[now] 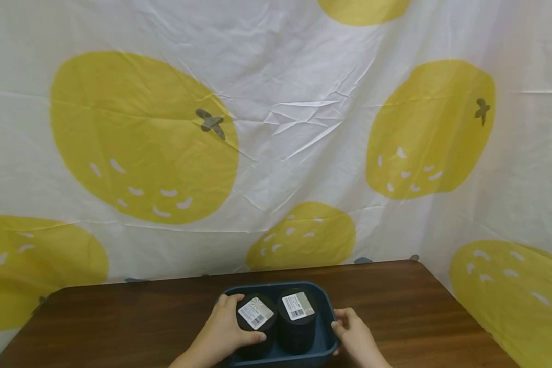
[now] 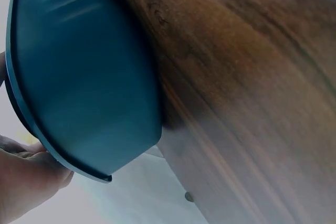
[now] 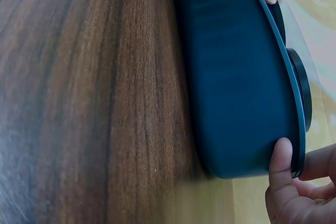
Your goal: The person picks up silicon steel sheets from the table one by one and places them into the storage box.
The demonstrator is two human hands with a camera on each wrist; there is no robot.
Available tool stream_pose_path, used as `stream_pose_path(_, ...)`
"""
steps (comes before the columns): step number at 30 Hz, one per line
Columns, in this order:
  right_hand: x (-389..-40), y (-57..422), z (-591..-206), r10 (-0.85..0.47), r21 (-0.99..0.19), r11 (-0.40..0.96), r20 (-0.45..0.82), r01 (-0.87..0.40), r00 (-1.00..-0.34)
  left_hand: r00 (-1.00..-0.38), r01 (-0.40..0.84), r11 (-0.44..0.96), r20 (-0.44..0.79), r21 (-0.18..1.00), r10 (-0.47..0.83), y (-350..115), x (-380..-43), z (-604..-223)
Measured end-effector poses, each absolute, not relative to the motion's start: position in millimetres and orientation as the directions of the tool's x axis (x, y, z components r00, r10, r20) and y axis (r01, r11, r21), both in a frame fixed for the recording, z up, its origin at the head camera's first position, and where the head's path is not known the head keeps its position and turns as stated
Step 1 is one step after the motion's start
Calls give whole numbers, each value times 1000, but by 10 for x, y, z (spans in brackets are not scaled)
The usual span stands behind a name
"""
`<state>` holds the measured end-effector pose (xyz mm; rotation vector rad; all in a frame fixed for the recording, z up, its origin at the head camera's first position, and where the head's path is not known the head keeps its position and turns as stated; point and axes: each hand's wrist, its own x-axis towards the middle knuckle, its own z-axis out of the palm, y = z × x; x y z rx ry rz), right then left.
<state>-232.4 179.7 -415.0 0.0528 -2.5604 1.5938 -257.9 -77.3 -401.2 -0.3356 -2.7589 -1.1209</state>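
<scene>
Two black round cylinders stand side by side in a dark blue plastic bin [image 1: 325, 327], each with a white and grey barcode label on top. My left hand [image 1: 225, 324] grips the left cylinder [image 1: 256, 313], thumb at its near side and fingers at its far side. The right cylinder [image 1: 296, 335] has ridged sides and is untouched. My right hand [image 1: 356, 335] pinches the bin's right rim, with the thumb [image 3: 282, 153] against the outer wall in the right wrist view. Bin walls hide the cylinders' lower parts in both wrist views.
The bin sits at the near edge of the head view on a dark brown wooden table [image 1: 395, 296]. A white cloth [image 1: 294, 168] printed with yellow fruit hangs behind the table and along its right side.
</scene>
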Motion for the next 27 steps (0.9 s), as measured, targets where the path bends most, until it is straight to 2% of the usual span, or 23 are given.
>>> stream_pose_path(8, -2288, 1838, -4121, 42, -831, 545, 158, -110, -987, -959, 278, 699, 232, 658, 163, -757, -2514, -4010)
stream_pose_path(13, -2334, 1888, -4119, 19, -643, 747, 279, -172, -960, -953, 298, 717, 237, 630, 188, -776, -2500, -3980)
stream_pose_path(16, -2365, 1915, -4108, -17, -566, 801, 306, -196, -952, -944, 324, 728, 263, 604, 201, -803, -2481, -3959)
stream_pose_path(20, -2356, 1948, -4100, -61, -519, 830, 284, -207, -957, -922, 370, 750, 314, 549, 226, -859, -2465, -3963)
stream_pose_path(27, -2311, 2079, -4139, -128, -383, 888, 321, -253, -938, -872, 407, 830, 433, 383, 228, -1084, -2476, -3989)
